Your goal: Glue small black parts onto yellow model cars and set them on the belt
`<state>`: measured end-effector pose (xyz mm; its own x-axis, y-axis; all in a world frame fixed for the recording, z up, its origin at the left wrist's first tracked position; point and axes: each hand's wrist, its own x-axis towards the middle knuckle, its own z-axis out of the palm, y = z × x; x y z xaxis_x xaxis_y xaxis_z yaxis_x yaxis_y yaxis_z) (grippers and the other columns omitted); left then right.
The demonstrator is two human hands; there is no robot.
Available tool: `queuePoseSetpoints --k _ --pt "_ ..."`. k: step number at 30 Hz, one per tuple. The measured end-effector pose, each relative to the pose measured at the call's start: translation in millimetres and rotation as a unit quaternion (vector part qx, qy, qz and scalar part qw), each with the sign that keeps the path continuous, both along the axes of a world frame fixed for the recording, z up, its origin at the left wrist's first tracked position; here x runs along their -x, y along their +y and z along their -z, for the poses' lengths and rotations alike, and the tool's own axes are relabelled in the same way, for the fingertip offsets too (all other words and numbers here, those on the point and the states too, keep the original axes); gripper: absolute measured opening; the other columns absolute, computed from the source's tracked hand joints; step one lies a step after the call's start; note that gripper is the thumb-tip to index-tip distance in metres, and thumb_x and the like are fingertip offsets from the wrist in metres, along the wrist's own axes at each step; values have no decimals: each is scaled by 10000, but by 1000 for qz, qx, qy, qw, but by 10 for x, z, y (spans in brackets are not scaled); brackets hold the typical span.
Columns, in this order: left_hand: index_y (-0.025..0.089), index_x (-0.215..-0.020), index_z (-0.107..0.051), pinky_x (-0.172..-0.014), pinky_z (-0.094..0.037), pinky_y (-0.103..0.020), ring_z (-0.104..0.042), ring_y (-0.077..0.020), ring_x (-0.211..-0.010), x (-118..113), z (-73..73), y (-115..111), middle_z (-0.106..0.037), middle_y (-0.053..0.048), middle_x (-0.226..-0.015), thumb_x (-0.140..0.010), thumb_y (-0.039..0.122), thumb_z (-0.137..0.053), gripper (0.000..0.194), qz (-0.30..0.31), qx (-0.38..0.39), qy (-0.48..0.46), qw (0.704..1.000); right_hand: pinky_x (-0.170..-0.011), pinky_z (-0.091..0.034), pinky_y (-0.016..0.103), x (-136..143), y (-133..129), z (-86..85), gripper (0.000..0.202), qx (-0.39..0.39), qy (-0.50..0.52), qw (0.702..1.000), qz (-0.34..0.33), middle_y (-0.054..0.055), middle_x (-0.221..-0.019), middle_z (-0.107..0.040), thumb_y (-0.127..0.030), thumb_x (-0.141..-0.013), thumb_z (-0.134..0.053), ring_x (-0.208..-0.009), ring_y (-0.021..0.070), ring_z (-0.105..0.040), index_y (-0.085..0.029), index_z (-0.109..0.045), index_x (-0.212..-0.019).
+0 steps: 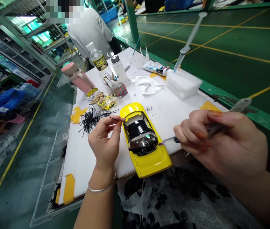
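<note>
A yellow model car body (151,160) with a black roof and clear windows lies near the front edge of the white work board (82,171). My left hand (106,136) is at the car's left side, thumb and finger pinching a thin black strip (114,119). My right hand (221,140) is closed around a clear syringe (170,141). The syringe's purple tip points at the car's right side by the windshield; whether it touches cannot be made out. Left of the car is a pile of thin black strips (88,122). Tiny black pieces (149,109) are scattered beyond the car.
A second syringe (189,41) stands in a white foam block (184,82). Behind are a glue tube (156,67), white cloth (148,85), plastic bottle (99,60), pink flask (79,76) and bag of yellow parts (107,101). A person in grey (87,31) sits beyond.
</note>
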<state>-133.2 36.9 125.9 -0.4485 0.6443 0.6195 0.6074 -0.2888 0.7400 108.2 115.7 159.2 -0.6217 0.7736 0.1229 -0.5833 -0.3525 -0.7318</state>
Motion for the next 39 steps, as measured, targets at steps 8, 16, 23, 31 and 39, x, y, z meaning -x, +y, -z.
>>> queuePoseSetpoints --k 8,16,23,31,39 --pt "212 -997 -766 -751 -647 -240 -786 -156 -904 -3 -9 3 -794 -20 -949 -925 185 -790 80 -11 1 9 1000 -417 -234 294 -9 75 -41 399 -38 -47 997 -41 1 -486 -393 -421 -943 -596 -478 145 -359 -205 -727 -634" --pt "213 -963 -767 -742 -647 -236 -783 -147 -870 -4 -28 9 -798 -14 -929 -902 171 -811 86 -22 -11 7 1000 -407 -233 242 35 227 -301 527 -191 -109 956 -196 3 -522 -499 -565 -982 -625 -453 87 -387 -159 -705 -654" --pt "215 -977 -779 -763 -659 -238 -790 -151 -880 -16 -34 -34 -805 -14 -936 -903 163 -819 99 -27 -6 8 1000 -340 -173 172 -61 582 -210 460 -58 -13 998 13 -55 -461 -314 -485 -900 -720 -432 80 -267 -191 -607 -564" --pt "224 -980 -801 -772 -671 -245 -795 -166 -912 -3 -9 -39 -807 -13 -956 -888 145 -832 125 -43 -10 10 999 -360 -196 135 66 706 345 446 64 72 995 -28 -67 -552 -224 -411 -857 -719 -502 99 -217 -220 -397 -615" --pt "217 -969 -791 -783 -680 -262 -797 -168 -872 -7 -30 -50 -808 -15 -946 -883 140 -835 124 -54 -3 18 998 -360 -213 137 61 711 419 443 59 83 994 -49 -63 -536 -227 -422 -855 -717 -507 101 -209 -216 -420 -598"
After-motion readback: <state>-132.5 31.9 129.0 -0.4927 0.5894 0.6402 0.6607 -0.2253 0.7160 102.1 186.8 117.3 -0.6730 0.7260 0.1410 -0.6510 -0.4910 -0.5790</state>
